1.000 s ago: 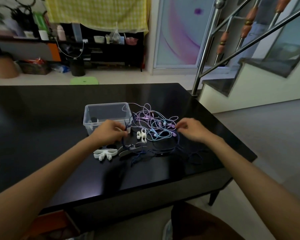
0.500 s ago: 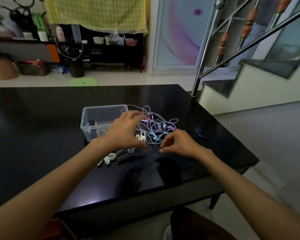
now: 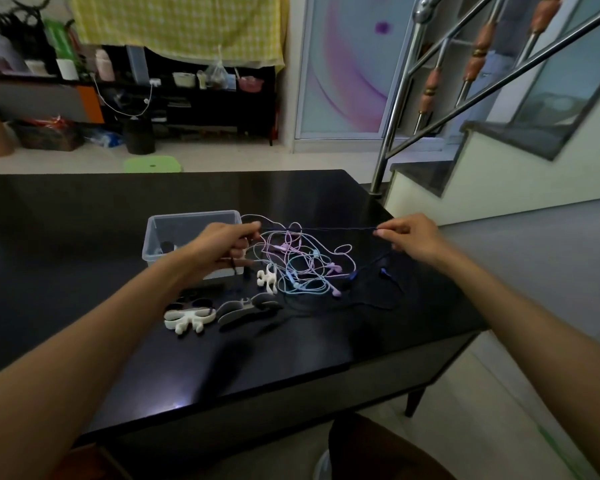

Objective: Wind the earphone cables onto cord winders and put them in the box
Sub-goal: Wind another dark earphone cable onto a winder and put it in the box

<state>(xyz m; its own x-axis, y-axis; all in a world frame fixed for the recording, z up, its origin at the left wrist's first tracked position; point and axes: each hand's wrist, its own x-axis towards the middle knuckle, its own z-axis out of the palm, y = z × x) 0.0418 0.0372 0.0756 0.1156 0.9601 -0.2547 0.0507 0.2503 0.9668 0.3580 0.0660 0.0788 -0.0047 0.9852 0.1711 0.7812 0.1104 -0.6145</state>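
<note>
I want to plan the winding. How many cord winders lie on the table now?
3 clearly: a white winder beside the cable tangle, a white one nearest the viewer, a grey one right of it. A dark shape behind may be another.

The shiny black worktop (image 3: 84, 244) has lots of bare room on its left side and along its near edge, so a hand could slide in there. In the middle, things block the way. The clear plastic box (image 3: 174, 233) stands just left of a messy pile of pink, blue and purple earphone cables (image 3: 305, 268). Near the front of the pile lie white cord winders (image 3: 187, 318). A thin dark cable (image 3: 326, 229) stretches tight above the pile like a low fence.
</note>
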